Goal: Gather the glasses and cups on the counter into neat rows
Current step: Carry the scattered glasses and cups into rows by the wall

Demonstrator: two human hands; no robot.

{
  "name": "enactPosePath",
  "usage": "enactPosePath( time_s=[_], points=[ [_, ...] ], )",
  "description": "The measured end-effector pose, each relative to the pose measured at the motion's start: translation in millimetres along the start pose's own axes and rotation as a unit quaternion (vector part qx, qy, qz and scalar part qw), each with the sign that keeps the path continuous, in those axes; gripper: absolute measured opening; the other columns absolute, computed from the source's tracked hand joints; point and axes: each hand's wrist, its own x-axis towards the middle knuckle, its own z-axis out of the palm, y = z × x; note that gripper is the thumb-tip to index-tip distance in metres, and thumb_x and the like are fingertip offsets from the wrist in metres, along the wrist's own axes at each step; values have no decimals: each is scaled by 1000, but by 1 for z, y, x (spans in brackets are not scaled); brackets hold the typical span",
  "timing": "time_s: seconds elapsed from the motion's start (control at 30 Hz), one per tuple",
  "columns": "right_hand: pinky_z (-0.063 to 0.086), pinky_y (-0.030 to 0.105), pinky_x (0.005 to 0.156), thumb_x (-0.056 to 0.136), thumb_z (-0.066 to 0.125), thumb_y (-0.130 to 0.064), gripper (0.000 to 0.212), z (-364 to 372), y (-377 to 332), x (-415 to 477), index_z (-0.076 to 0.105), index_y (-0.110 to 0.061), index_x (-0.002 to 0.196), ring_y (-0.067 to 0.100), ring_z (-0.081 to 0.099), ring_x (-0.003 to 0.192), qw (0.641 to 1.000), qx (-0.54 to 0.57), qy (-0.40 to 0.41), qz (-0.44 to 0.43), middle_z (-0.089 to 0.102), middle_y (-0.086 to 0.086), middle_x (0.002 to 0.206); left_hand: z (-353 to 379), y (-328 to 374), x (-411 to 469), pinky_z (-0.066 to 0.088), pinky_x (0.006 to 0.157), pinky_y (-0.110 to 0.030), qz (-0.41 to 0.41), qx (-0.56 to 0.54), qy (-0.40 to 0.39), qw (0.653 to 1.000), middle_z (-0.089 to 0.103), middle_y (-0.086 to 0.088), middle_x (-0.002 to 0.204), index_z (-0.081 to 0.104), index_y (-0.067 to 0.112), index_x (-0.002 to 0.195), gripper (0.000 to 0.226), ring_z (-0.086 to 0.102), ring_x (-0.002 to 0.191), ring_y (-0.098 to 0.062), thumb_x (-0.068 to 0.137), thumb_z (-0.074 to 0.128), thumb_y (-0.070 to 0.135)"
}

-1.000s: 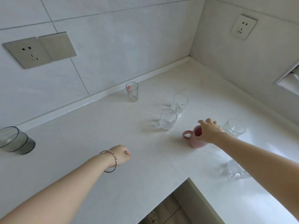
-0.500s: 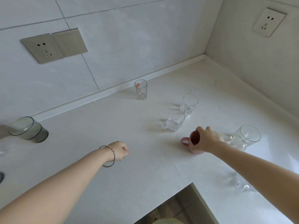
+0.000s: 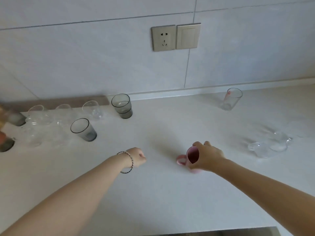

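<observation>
Far left by the wall: clear glasses (image 3: 92, 108) in a blurred cluster, with two smoked grey tumblers (image 3: 121, 105) (image 3: 83, 130) near them. Right: a red-printed clear glass (image 3: 232, 99) by the wall, clear handled cups (image 3: 271, 145) nearer us. Our left hand (image 3: 136, 157), a fist curled round nothing, lies between the tumblers and the pink mug (image 3: 192, 155). Our right hand (image 3: 208, 155) grips that mug mid-counter (image 3: 153, 193); handle leftward, dark-pink inside showing.
</observation>
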Motion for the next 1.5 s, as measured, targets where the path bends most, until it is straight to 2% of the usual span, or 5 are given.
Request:
enactPosePath(
  time_s=[0.43,0.83,1.0,1.23,1.5],
  points=[
    [44,29,84,62,67,-66,79,30,-270,83,44,-25,125,25,57,106,999,34,1,-5,46,6,120,-70,-236,-2,19,50,-24,-45,16,-1,999,38,-4,81,29,26,58,34,34,79,-18,87,43,15],
    [46,34,83,70,65,-62,77,44,-341,129,40,-16,128,30,53,114,994,36,83,63,44,11,121,-88,-287,15,17,50,-23,-24,8,-7,1000,28,4,68,26,28,56,36,31,66,-18,85,44,18],
    [46,35,85,70,67,-61,89,61,-320,114,30,-12,134,28,56,114,995,38,74,63,49,8,123,-85,-270,23,16,50,-23,-4,24,-21,999,26,5,65,26,28,54,36,32,73,-18,84,43,15],
    [43,31,96,87,56,-38,50,56,-199,71,48,-17,132,20,51,123,995,-8,-100,22,53,0,134,-78,-193,34,18,51,-22,47,73,-21,996,32,3,68,25,28,55,38,33,68,-18,85,44,15],
    [41,30,100,90,53,-34,43,7,-6,26,50,-19,130,19,51,124,993,21,-48,101,56,0,132,-25,-38,41,27,56,-23,109,121,-21,986,40,-1,81,39,24,66,23,37,77,-18,87,44,15]
  ],
)
